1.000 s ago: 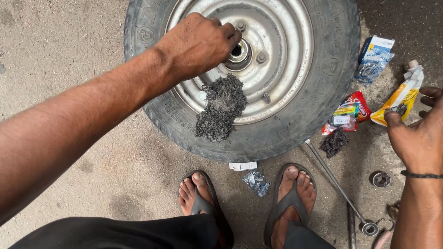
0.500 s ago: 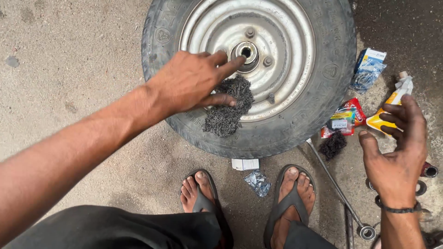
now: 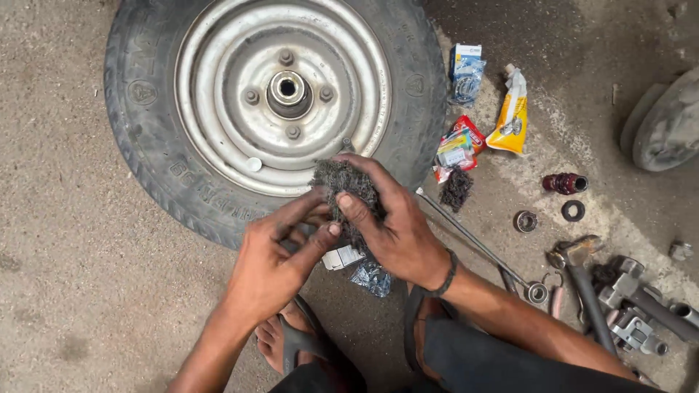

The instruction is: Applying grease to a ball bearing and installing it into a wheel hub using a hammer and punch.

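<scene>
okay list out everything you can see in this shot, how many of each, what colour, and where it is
wheel: one, black tyre on silver rim, flat on the ground, upper left
rag: one, dark grey, held in both hands over the tyre's lower edge
smaller rag: one, dark, on the ground right of the tyre
tube: one, yellow and white, right of the tyre
packets: one red, with a blue box above it
long rod: one, metal, by the right forearm
hammer: one, dark, lower right
small rings and bearing parts: several, right side
sandals: two, dark, bottom
left hand: pinching the rag
right hand: gripping the rag
</scene>
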